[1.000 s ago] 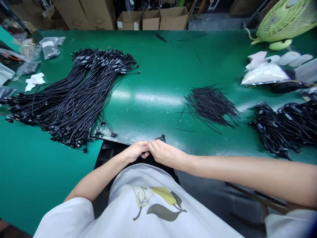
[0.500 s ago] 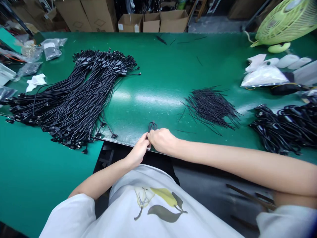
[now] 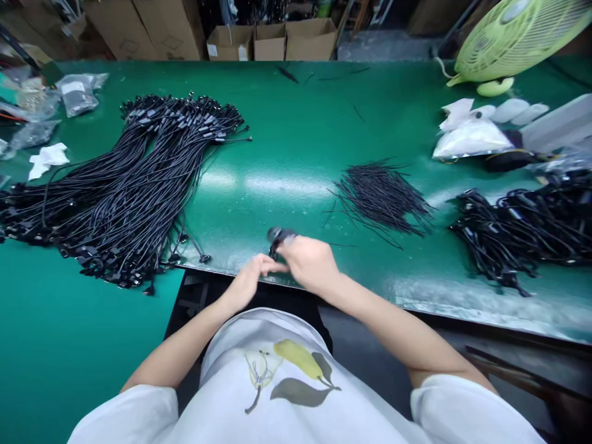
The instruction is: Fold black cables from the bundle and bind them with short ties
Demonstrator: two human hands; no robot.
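Both my hands meet at the near edge of the green table (image 3: 296, 123). My right hand (image 3: 311, 262) is closed around a small coiled black cable (image 3: 276, 237), whose loop sticks out above its fingers. My left hand (image 3: 250, 280) pinches the lower end of the same cable, fingertips touching the right hand. A large fan of long black cables (image 3: 124, 179) lies to the left. A loose pile of thin black ties (image 3: 382, 197) lies to the right of my hands.
A heap of bundled black cables (image 3: 522, 231) sits at the right. White bags (image 3: 472, 132) and a green fan (image 3: 518, 37) are at the far right. Plastic bags (image 3: 74, 92) lie far left, cardboard boxes (image 3: 272, 40) beyond the table.
My hands rose from the table edge onto the table. The right elbow swung in, and the cable loop turned and now blurs above my right fingers.
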